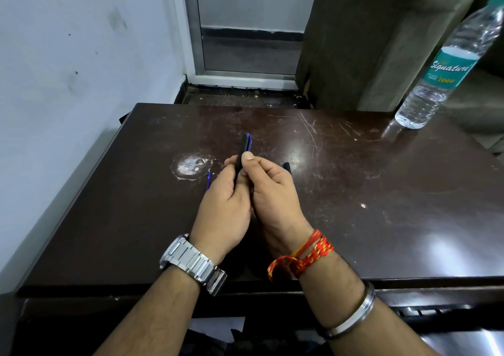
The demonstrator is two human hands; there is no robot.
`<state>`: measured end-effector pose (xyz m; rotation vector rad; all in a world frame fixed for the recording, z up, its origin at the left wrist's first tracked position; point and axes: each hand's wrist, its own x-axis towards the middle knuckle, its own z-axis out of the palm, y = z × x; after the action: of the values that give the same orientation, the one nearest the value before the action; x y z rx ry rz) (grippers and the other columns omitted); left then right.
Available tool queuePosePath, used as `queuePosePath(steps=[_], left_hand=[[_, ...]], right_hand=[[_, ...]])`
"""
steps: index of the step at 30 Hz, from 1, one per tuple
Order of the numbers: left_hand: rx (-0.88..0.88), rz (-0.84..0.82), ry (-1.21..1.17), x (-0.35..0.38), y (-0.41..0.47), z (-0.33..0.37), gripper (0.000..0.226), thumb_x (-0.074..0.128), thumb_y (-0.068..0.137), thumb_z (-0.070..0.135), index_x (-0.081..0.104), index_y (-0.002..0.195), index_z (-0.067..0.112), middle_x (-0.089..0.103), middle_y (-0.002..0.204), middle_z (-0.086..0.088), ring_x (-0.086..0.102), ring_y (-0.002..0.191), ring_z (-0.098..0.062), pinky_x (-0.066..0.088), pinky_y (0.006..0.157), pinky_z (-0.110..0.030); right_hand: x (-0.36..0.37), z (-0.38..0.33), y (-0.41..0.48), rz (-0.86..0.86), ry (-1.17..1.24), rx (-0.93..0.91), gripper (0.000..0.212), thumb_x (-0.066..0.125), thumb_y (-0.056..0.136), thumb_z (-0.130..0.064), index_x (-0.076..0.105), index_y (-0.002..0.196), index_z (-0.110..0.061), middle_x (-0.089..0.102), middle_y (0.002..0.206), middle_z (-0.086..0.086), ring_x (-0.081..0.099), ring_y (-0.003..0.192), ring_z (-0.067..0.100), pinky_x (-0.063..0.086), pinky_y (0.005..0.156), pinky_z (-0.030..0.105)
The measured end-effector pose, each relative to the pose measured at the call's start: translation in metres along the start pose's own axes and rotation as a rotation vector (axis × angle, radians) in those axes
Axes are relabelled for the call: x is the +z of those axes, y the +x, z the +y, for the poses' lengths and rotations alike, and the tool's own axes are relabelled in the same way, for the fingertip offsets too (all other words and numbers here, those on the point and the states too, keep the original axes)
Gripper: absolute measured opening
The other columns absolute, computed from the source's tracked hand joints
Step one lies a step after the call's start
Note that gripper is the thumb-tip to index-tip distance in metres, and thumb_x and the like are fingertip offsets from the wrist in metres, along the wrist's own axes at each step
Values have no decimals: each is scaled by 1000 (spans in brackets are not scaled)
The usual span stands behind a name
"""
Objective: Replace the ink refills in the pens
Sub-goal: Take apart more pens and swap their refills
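From my remote seat I see both hands together over the middle of the dark brown table (381,192), and between them is the black pen (242,148) with a blue clip on its far side. The pen stands almost upright, its upper end pointing away from me, and its lower part is hidden inside the hands. The left hand (223,205) has its fingers curled round the lower barrel. The right hand (272,192) also grips the pen, with the thumb (248,157) pressed flat against the barrel just below the clip; its other fingers are behind the pen and I cannot tell how they lie. On the table just left of the left hand lies a thin blue piece (208,180), partly covered. Behind the right hand a dark piece with a blue end (286,167) shows a little; I cannot tell what it is. A worn white spot (191,164) is on the tabletop near the hands. A plastic water bottle (441,66) stands at the far right corner, well apart.
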<state>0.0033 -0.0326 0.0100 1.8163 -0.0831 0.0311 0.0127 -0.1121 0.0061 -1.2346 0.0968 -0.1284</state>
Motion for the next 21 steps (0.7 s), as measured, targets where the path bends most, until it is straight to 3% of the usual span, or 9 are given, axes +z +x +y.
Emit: queuePosePath(steps=[4, 8, 10, 14, 16, 19, 21], left_hand=[[16, 40, 110, 2, -1, 5, 30, 41, 98, 45, 63, 113, 31, 73, 102, 8, 67, 98, -17, 54, 87, -44], [-23, 4, 116, 4, -4, 9, 36, 42, 93, 57, 67, 89, 31, 72, 73, 10, 68, 76, -21, 54, 66, -37], [-69, -30, 154, 5, -8, 6, 41, 43, 82, 66, 64, 75, 32, 60, 52, 12, 63, 69, -30, 42, 54, -32], [-231, -25, 231, 3, -9, -1, 40, 45, 66, 70, 61, 65, 33, 49, 39, 14, 53, 55, -27, 35, 52, -31], [-313, 87, 112, -5, -1, -3, 33, 46, 67, 60, 62, 69, 31, 45, 37, 11, 48, 58, -28, 36, 58, -35], [-352, 198, -17, -16, 9, -6, 21, 47, 69, 43, 67, 67, 36, 47, 48, 8, 47, 61, -27, 39, 56, -48], [-336, 209, -26, -17, 9, -7, 18, 52, 72, 34, 66, 63, 28, 48, 47, 5, 50, 46, -25, 46, 50, -44]], right_hand=[[0, -2, -2, 59, -9, -90, 27, 55, 96, -25, 74, 80, -15, 73, 81, 2, 66, 79, 16, 53, 79, 34], [-2, -9, -4, 113, 0, -139, 31, 50, 100, -22, 72, 80, -11, 73, 82, -2, 62, 75, 11, 51, 74, 29], [-4, -14, -1, 165, 9, -147, 30, 49, 100, -21, 71, 84, -10, 73, 85, 0, 60, 78, 15, 50, 75, 32], [-16, -24, 7, 306, 54, -199, 26, 51, 100, -24, 70, 86, -12, 71, 84, 0, 57, 74, 14, 49, 63, 30], [-23, -22, 7, 354, -115, -219, 27, 56, 96, -32, 71, 82, -15, 68, 75, -2, 57, 67, 11, 50, 58, 33], [-28, -9, 3, 262, -720, -157, 34, 65, 86, -49, 70, 72, -19, 63, 57, -9, 58, 56, 6, 45, 56, 24], [-25, 0, 0, 200, -957, -69, 35, 70, 79, -50, 67, 66, -17, 63, 56, -7, 61, 57, 6, 43, 55, 19]])
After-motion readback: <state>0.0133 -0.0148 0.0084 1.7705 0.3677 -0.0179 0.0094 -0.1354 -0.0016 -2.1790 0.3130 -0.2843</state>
